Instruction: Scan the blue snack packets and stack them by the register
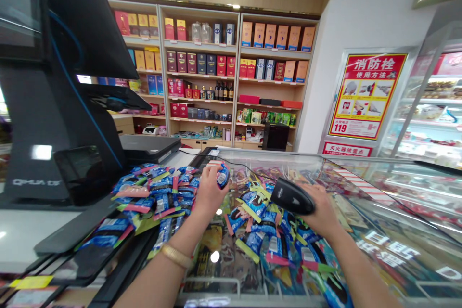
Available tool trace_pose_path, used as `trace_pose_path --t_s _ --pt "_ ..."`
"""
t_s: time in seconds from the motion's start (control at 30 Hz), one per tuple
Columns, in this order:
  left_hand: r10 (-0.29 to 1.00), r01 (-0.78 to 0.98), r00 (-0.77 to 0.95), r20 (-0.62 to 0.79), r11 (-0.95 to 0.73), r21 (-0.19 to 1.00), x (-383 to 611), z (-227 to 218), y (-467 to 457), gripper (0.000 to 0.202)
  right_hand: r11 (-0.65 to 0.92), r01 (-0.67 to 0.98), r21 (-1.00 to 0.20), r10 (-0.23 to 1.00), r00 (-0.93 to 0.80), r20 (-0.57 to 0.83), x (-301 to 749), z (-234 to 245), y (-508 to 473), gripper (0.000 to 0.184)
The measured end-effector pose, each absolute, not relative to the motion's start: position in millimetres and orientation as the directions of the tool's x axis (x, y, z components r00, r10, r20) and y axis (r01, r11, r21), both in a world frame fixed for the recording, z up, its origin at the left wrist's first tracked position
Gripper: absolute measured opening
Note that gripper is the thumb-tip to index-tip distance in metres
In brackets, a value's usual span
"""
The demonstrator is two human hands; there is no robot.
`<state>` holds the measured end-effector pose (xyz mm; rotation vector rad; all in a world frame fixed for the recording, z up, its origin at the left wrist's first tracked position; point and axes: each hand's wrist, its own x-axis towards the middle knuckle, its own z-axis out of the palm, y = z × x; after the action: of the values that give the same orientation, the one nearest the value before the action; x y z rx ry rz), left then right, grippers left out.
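My left hand (212,190) is shut around a small blue foil packet (223,176), held up above the pile. A gold bracelet (176,255) sits on that wrist. My right hand (321,212) grips a black handheld barcode scanner (291,196), its nose pointing left toward the left hand. A heap of blue packets with pink and yellow-green strips (155,193) lies on the counter on the left. More of the same packets (260,231) are scattered on the glass top of a chest freezer (397,202), directly below both hands.
A black point-of-sale terminal (79,101) with screens stands at the left, and a black laptop (147,148) lies behind the heap. Shelves of boxed liquor (212,65) fill the back wall. A red-and-yellow fire hydrant sign (366,96) and a refrigerated display case (429,115) stand at the right.
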<state>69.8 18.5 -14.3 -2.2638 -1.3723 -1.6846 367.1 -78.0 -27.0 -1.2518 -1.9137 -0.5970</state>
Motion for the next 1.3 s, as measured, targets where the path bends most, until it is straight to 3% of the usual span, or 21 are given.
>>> trace_pose_path --t_s 0.17,0.37,0.9,1.1,1.3 --pt "0.618 0.554 0.100 0.780 -0.686 0.472 85.3 -11.3 3.4 0.040 0.484 0.875 0.010 0.586 -0.333 0.739 353.1 -18.2 -83.5 0.029" --pt "0.630 0.478 0.205 0.749 -0.732 0.486 97.3 -22.6 -1.6 0.045 0.494 0.866 -0.079 0.608 -0.279 0.743 338.1 -13.9 -89.2 0.018" --pt "0.608 0.520 0.254 0.752 -0.742 0.424 100.5 -27.9 -1.6 0.046 0.504 0.860 -0.080 0.609 -0.288 0.739 336.6 -13.3 -89.6 0.021" --pt "0.542 0.431 0.251 0.802 -0.805 0.409 102.2 -30.3 -6.6 0.035 0.427 0.904 -0.036 0.545 -0.226 0.808 355.7 -19.0 -83.3 0.024" --pt "0.656 0.440 0.373 0.656 -0.747 0.497 110.3 -37.2 -16.6 0.024 0.351 0.934 -0.068 0.532 -0.139 0.835 379.7 -26.3 -75.0 0.022"
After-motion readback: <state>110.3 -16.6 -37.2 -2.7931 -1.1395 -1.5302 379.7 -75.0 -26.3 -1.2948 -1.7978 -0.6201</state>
